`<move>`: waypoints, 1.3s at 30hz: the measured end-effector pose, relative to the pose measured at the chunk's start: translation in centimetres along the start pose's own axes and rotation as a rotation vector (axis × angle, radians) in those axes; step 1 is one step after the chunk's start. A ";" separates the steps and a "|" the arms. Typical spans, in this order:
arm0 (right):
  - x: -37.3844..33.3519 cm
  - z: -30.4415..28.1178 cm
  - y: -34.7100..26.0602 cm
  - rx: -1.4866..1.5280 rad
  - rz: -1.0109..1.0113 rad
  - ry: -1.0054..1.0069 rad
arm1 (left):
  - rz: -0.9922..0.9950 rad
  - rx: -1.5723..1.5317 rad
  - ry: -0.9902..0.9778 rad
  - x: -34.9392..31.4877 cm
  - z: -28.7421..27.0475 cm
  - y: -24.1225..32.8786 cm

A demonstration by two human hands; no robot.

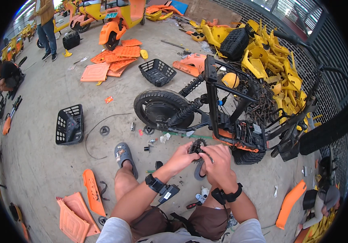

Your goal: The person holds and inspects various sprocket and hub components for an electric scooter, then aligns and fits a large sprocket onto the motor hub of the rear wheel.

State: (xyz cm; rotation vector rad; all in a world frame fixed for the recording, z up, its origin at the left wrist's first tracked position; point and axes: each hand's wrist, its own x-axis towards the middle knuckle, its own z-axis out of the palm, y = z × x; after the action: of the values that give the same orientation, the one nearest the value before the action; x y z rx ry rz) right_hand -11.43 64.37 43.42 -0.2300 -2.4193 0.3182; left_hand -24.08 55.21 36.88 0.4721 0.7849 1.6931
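Note:
Between my two hands is a dark toothed sprocket (198, 143), held up just in front of the stripped scooter frame (232, 109). My left hand (180, 158) pinches its left side. My right hand (218, 158) closes over its lower right side, and those fingertips partly hide it. Beyond my hands stands the scooter's rear wheel (157, 108) with its black tyre. On the floor left of my hands lie a loose sprocket (104, 130), another sprocket (148, 130) by the wheel and a small silver cylinder (133, 126).
A black basket (69, 124) holding a dark part stands at left; another basket (157, 73) sits beyond the wheel. Orange panels (74, 214) lie at lower left. Yellow panels (269, 60) are heaped by the wall. Another person (46, 28) stands far left; a crouching person (321, 202) is at right.

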 end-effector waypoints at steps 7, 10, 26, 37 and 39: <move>-1.0 1.5 0.4 0.028 0.060 0.105 | 0.105 0.329 0.166 0.0 -0.1 -0.4; -1.4 2.3 0.6 0.000 0.115 0.106 | 0.167 0.367 0.205 0.1 -0.2 -0.7; -2.8 5.6 1.2 0.096 0.241 0.036 | 0.245 0.906 0.436 0.0 -1.1 -0.9; -2.8 5.4 1.5 0.203 0.324 0.081 | 0.331 0.966 0.477 0.2 -0.5 -1.6; -2.9 5.5 1.5 0.190 0.307 0.103 | 0.346 0.942 0.475 0.2 -0.6 -1.5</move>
State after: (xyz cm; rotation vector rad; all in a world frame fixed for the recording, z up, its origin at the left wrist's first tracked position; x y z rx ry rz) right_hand -12.71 64.15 37.19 -0.5209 -2.2327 0.6538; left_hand -23.44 55.41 35.37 0.8905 1.9640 1.6842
